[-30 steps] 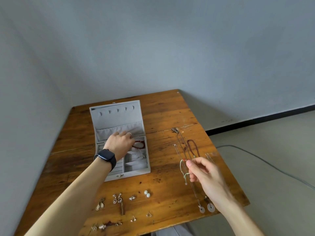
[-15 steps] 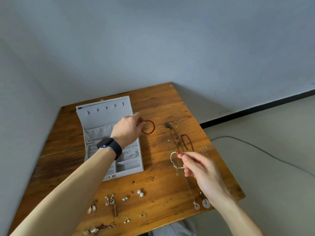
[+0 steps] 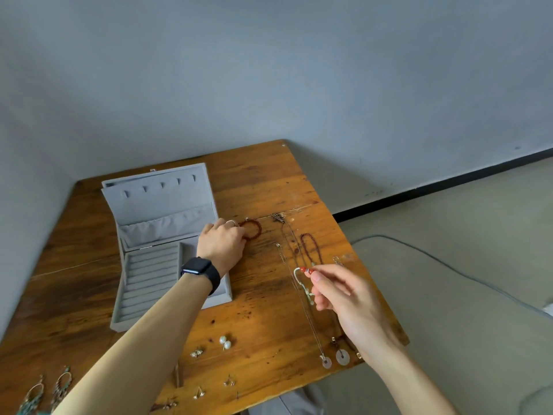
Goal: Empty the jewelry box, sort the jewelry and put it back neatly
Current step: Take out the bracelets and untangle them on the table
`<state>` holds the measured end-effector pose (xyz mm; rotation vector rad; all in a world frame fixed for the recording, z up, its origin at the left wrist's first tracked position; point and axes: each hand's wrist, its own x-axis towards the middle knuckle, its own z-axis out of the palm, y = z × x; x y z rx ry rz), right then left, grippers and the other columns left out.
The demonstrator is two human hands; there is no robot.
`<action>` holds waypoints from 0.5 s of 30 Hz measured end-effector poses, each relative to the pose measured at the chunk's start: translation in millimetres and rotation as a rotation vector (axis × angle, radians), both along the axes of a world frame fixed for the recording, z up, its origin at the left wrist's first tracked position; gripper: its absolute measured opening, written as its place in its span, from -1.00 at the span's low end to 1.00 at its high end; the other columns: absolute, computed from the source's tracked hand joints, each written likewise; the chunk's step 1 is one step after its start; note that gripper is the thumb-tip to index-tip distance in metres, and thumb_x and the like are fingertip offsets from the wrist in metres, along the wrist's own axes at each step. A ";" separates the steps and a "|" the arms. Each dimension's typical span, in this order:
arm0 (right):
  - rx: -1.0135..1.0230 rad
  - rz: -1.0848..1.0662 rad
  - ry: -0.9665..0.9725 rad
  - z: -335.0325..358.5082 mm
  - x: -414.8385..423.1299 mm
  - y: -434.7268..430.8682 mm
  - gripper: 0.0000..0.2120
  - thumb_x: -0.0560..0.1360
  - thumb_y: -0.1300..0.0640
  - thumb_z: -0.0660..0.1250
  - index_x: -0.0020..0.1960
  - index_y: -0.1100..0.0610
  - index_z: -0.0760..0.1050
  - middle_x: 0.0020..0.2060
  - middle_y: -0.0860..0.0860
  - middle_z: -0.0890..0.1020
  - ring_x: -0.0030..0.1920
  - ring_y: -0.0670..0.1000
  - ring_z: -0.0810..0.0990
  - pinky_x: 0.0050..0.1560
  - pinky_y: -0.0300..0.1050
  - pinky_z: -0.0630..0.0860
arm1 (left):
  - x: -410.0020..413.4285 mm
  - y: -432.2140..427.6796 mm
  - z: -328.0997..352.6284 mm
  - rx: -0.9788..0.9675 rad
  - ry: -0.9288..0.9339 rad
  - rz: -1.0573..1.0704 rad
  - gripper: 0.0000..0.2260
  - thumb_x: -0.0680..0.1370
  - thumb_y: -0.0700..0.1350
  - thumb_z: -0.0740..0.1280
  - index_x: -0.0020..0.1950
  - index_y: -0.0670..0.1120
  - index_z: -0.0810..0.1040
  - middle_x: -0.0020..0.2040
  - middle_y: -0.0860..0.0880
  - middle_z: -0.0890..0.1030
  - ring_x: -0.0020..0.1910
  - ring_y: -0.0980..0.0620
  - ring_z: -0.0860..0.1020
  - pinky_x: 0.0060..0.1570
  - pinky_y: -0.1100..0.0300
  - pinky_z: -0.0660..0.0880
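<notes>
The grey jewelry box (image 3: 155, 265) lies open on the wooden table (image 3: 263, 319), lid raised. My left hand (image 3: 221, 241), with a black watch on its wrist, holds a red bead bracelet (image 3: 253, 228) down on the table just right of the box. My right hand (image 3: 344, 295) pinches a pale green cord bracelet with red beads (image 3: 302, 277) above the table. Under it lie several necklaces (image 3: 302, 265), two ending in round pale pendants (image 3: 335, 359).
Several earrings lie along the table's front edge: pearl studs (image 3: 225, 342), small gold pieces (image 3: 229, 381) and long green drop earrings (image 3: 48, 390) at the far left. A cable (image 3: 434, 259) runs over the floor on the right. The table's right edge is near my right wrist.
My left hand lifted the red bead bracelet out of the box and carried it right, down to the table. My right hand kept hold of the green cord bracelet and drifted a little.
</notes>
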<state>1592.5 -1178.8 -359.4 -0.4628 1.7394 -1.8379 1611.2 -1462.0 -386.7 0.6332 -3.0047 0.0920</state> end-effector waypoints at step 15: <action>0.353 0.154 0.374 8.5 -21.8 -66.6 -0.92 0.56 -0.07 0.35 0.00 -0.22 0.61 -0.12 -0.43 0.62 -0.08 -0.37 0.58 -0.17 -0.46 0.45 | 127.3 -30.2 -9.9 0.222 0.331 0.306 -0.54 0.65 0.04 0.21 0.54 0.01 0.31 0.50 -0.08 0.39 0.45 -0.15 0.36 0.38 -0.16 0.37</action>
